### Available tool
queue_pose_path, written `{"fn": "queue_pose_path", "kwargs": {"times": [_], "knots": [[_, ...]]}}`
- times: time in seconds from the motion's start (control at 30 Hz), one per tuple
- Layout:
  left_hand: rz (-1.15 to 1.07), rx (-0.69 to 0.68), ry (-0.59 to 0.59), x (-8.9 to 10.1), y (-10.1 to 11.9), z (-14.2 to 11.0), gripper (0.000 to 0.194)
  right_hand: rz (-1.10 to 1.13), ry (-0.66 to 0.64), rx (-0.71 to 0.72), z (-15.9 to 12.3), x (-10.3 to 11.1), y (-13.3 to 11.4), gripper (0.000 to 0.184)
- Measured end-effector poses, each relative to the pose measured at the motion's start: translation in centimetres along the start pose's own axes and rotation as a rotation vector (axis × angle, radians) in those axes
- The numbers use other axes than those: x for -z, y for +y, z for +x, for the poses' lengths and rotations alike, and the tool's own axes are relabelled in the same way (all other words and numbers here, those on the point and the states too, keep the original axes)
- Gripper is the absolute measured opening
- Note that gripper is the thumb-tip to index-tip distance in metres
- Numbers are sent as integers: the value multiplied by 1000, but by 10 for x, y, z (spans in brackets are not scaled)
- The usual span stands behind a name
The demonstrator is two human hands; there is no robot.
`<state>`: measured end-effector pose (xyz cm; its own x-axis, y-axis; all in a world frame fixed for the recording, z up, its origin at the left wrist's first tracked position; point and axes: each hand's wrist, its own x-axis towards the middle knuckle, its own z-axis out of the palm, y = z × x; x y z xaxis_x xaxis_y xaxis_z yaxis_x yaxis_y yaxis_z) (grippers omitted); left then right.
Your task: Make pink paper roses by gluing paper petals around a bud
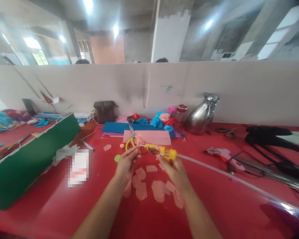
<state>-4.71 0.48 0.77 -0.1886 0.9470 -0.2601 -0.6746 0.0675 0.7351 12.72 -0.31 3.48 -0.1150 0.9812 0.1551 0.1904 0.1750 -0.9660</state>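
The left hand (126,163) pinches a small pink flower (139,140) between its fingertips, while the right hand (173,168) is wrapped around a yellow glue gun (156,150), its nozzle at the flower. Both are held above the middle of a glossy red table (89,214), which ends at a white partition (102,81); beyond that rise a pale pillar (173,36) and a ceiling with bright lights. Cut pink paper pieces (158,192) lie loosely under and between the hands. Just behind the flower are yellow-handled scissors (128,143) and a pink sheet (161,137), partly covered by the hands' work. A green board (37,162) stands on edge at the left, a metal jug (200,114) at the back right, and a pink tool (230,158) with a dark cord to the right. The flower is pale and ruffled, its finer folds blurred; the gun has a patterned barrel, and a long translucent stick (214,168) trails from its rear
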Motion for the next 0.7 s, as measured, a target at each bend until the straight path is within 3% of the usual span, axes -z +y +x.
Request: {"fn": "queue_pose_path", "kwargs": {"times": [0.17,0.7], "knots": [[-10,30,25,2,1,0,29,-178,-7,29,0,-5,6,30],[26,32,10,2,0,-1,34,-243,4,53,0,-7,6,35]]}}
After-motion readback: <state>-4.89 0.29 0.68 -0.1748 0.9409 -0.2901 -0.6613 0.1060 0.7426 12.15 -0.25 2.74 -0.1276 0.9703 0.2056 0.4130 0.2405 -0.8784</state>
